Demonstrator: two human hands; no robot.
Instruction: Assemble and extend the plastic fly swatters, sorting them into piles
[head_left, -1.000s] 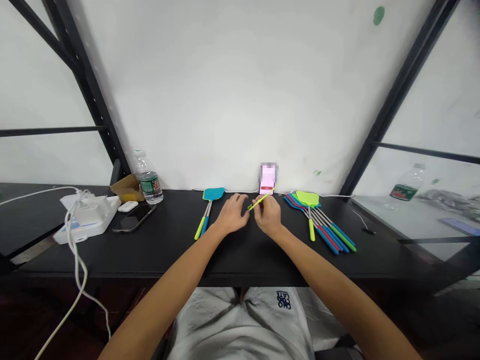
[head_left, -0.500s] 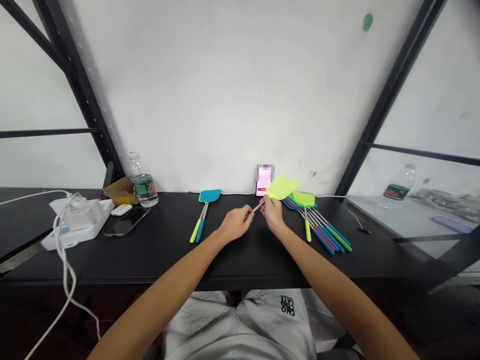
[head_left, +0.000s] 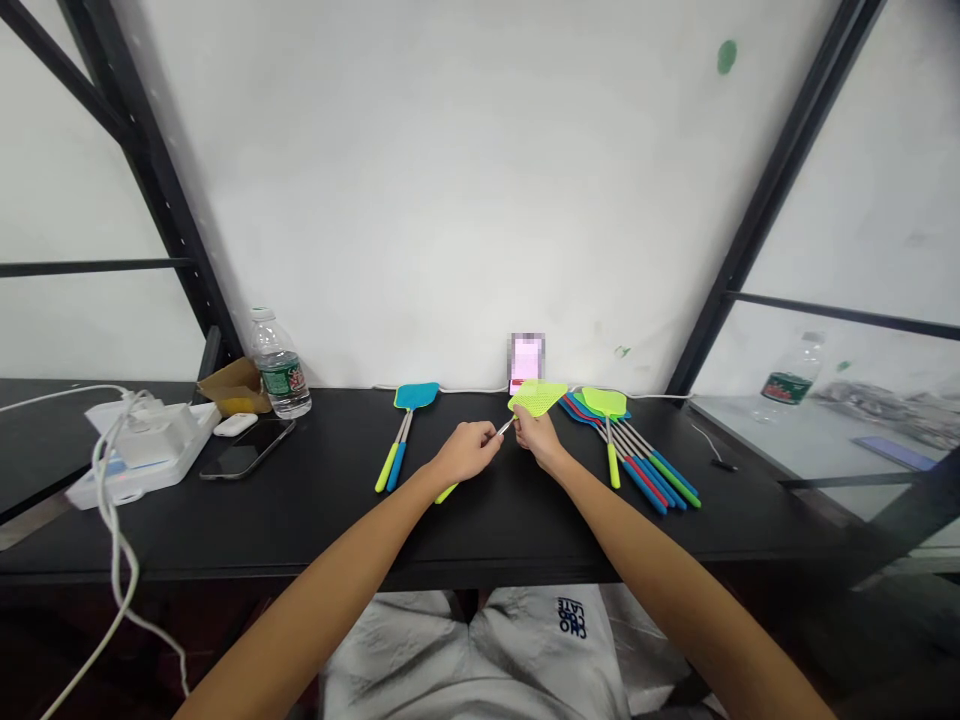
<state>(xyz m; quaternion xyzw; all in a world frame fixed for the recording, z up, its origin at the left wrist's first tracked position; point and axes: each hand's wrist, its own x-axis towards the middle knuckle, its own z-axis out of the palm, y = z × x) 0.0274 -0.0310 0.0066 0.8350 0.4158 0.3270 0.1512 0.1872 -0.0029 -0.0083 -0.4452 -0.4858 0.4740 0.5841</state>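
A lime-green fly swatter (head_left: 537, 398) lies across my hands, with its mesh head just past my right hand and its thin metal shaft running between them. My left hand (head_left: 466, 452) grips the shaft, and the yellow handle end pokes out below that hand. My right hand (head_left: 537, 440) pinches the shaft close to the head. To the left stands apart a blue swatter (head_left: 416, 396) with a yellow-green handle and a blue one beside it. A pile of swatters (head_left: 604, 402) with coloured handles lies to the right of my right hand.
The black table (head_left: 315, 520) holds a water bottle (head_left: 280, 367), a smartphone (head_left: 247, 450), a white power strip (head_left: 142, 450) with cables, and a cardboard piece (head_left: 234, 387). A pixelated phone (head_left: 527, 360) stands against the white wall behind the hands.
The lime swatter's head has dropped from raised above the table to low, near the table's back. Its yellow handle now shows below my left hand. My hands sit slightly closer together.
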